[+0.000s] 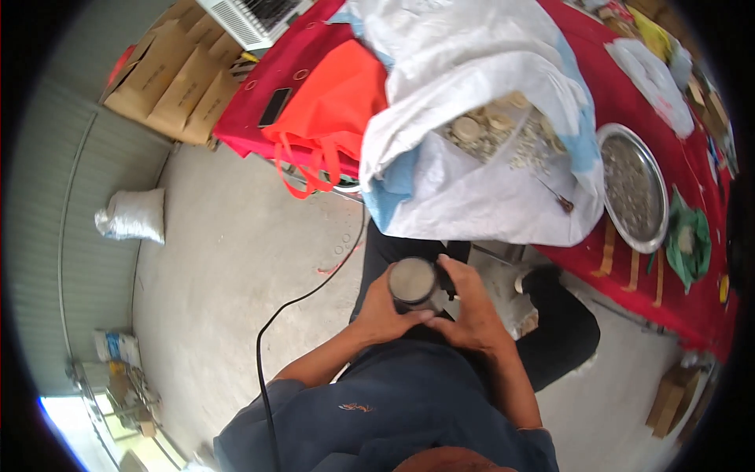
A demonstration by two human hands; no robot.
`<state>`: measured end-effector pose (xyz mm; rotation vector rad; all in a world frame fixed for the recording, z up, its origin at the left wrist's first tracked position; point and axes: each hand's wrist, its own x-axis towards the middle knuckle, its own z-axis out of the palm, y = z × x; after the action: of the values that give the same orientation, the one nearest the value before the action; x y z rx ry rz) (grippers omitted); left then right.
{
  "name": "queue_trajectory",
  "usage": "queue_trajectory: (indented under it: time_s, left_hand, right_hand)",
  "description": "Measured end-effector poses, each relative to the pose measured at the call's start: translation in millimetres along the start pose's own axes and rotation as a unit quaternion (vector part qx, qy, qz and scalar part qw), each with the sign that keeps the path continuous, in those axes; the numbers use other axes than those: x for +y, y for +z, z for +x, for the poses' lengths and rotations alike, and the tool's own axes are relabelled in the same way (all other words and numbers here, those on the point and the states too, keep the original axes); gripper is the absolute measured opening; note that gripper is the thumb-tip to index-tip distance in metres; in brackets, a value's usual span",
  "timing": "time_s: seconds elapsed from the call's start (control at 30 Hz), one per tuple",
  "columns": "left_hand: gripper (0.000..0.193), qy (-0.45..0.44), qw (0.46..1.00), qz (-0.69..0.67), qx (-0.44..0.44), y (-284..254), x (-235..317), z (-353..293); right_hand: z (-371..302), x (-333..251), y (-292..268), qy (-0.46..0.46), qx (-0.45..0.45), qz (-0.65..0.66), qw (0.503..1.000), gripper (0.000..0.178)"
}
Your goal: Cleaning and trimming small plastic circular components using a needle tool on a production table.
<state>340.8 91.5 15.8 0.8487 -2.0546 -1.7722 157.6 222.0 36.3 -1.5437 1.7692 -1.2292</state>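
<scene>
Over my lap I hold a round cup (pixel 412 280) with a dark rim and a pale greyish-beige top; I cannot tell whether that top is a lid or the contents. My left hand (pixel 380 313) is closed round its left side. The fingers of my right hand (pixel 469 308) wrap the other side, with a dark part of the cup showing beside them. Both thumbs meet at the near side. Beyond my knees, a white woven sack (pixel 487 208) lies spread over the table edge. Pale round discs and small bits (pixel 491 130) lie on it, and a small awl-like tool (pixel 564 204) rests near its right side.
An orange-red bag (pixel 334 102) and a phone (pixel 275 107) lie left on the red-covered table (pixel 543 263). At right are a metal tray (pixel 635 189) of small pieces and a green bag (pixel 687 250). A black cable (pixel 263 338) runs past my left arm. Cardboard boxes (pixel 169 82) stand far left.
</scene>
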Motion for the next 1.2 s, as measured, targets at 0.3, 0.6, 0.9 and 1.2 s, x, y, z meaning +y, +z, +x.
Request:
queue_trajectory:
  time_s: [0.3,0.6,0.9,1.2]
  left_hand:
    - [0.084,-0.244,0.921,0.270,-0.139,-205,-74,-104]
    - [0.070,-0.138,0.892,0.334,0.273,-456,-76,-29]
    - [0.061,0.137,0.937,-0.006,0.320,-491,10,309]
    - [0.059,0.195,0.939,-0.065,0.276,-580,-52,541]
  right_hand:
    - [49,93,-129,0.015,0.197,-0.342,0.919,0.043]
    - [58,170,-137,0.083,0.178,-0.415,0.888,0.037]
    - [53,176,-131,0.091,0.250,-0.432,0.862,0.033]
    - [73,155,-122,0.081,0.307,-0.399,0.860,0.033]
